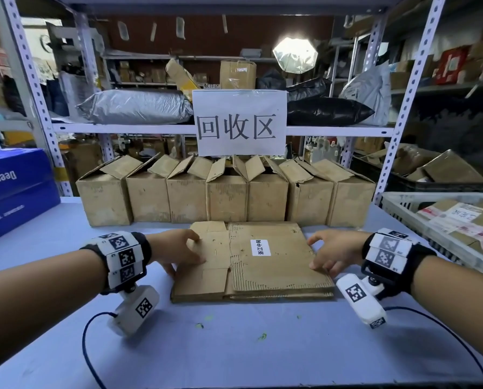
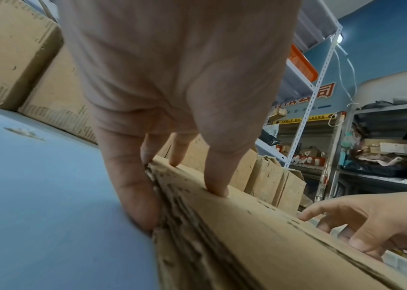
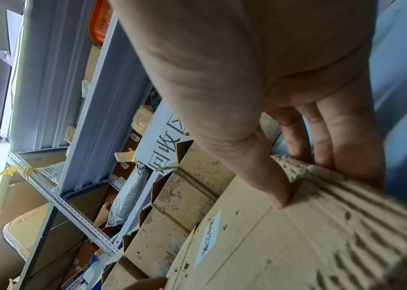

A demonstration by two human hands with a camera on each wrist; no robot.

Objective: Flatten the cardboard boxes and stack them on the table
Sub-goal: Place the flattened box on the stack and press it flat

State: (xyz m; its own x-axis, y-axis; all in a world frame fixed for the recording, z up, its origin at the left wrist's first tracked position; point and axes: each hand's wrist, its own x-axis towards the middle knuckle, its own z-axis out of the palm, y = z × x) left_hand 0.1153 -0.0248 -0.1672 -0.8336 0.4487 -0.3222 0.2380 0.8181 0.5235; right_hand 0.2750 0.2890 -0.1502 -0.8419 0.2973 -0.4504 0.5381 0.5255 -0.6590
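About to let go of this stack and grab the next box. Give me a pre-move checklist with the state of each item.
1. Flattened brown cardboard stack lies flat on the blue table: ok.
2. Stack edges aligned: not ok, layers look offset at the front.
3. Left hand grips the stack's left edge: ok.
4. Right hand grips its right edge: ok.
5. Row of upright brown cardboard boxes behind, not yet flattened: ok.
6. How many sheets are in the stack: cannot tell.

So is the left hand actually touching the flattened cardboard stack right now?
Touching. The left wrist view shows the left hand with its thumb pressed on top of the flattened cardboard stack and fingers against its edge.
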